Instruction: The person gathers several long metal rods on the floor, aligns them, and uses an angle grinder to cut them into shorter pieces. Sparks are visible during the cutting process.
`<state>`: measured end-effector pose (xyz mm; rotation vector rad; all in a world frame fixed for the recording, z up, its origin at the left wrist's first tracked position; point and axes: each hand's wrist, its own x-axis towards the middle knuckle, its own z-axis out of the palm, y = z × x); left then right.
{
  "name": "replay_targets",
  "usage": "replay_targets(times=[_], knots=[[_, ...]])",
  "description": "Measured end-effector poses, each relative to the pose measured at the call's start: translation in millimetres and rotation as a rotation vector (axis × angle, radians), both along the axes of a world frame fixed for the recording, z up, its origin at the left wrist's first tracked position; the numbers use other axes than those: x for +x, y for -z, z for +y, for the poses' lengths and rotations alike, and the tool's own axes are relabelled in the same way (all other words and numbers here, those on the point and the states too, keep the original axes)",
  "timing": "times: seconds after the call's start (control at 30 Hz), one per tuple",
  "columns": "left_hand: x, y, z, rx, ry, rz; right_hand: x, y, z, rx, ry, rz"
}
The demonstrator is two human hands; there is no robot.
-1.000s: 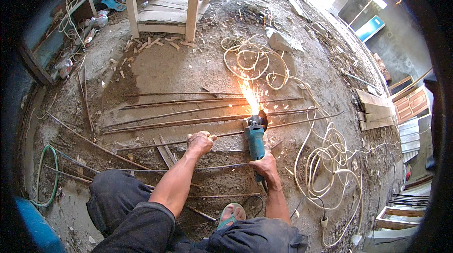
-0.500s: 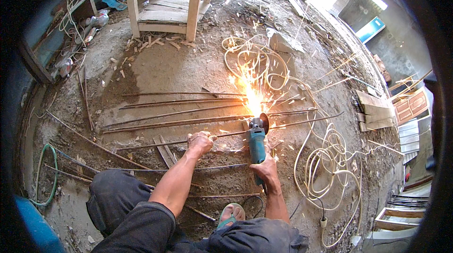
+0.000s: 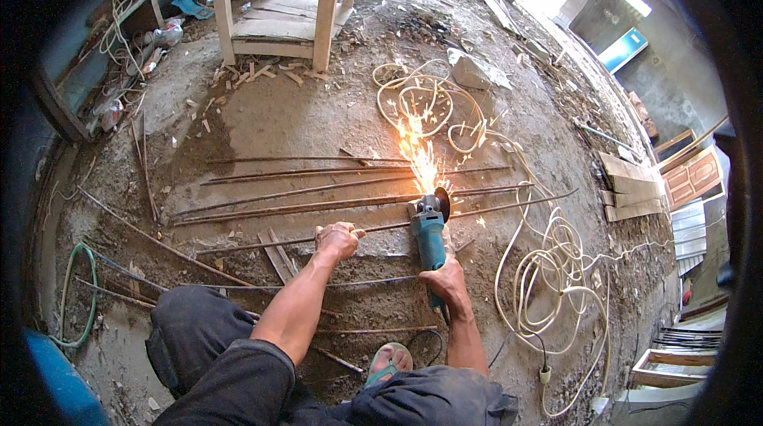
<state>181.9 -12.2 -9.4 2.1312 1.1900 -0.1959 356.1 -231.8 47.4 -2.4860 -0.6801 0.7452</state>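
My right hand [image 3: 447, 279] is wrapped round the body of a teal angle grinder [image 3: 430, 242]. Its spinning disc [image 3: 443, 200] meets a metal rod near the grinder's head, and bright sparks [image 3: 421, 157] spray away from me. With my left hand [image 3: 338, 242] closed in a fist, I grip a long thin rusty rod [image 3: 254, 246] that runs left to right under the grinder. Several similar rods [image 3: 302, 206] lie side by side just beyond it. The grinder's head hides the exact contact point.
Coils of cream cable [image 3: 548, 275] lie to the right, with another loop [image 3: 413, 100] beyond the sparks. A wooden stand [image 3: 274, 48] is at the far left. My sandalled foot [image 3: 391, 360] rests below the grinder. A green hose [image 3: 63, 299] curves at the left.
The grinder has shifted slightly toward me and to the left, and the spray of sparks has become smaller and narrower. My left hand stays in place on the rod.
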Motion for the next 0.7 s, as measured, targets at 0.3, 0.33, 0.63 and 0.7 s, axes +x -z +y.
replay_targets(times=[0.3, 0.33, 0.63, 0.7], knots=[[-2.3, 11.3, -3.0, 0.072, 0.004, -0.055, 1.9, 18.5, -7.0, 0.072, 0.009, -0.042], [-2.5, 12.4, -4.1, 0.074, -0.002, -0.067, -0.1, 16.4, -10.6, 0.058, 0.029, -0.048], [-4.9, 27.9, -30.8, 0.590, 0.060, -0.230, 1.4, -35.7, -67.1, 0.396, 0.276, 0.020], [-0.9, 30.0, -35.5, 0.618, 0.093, -0.295, 1.9, -43.5, -77.2, 0.522, 0.308, 0.023]])
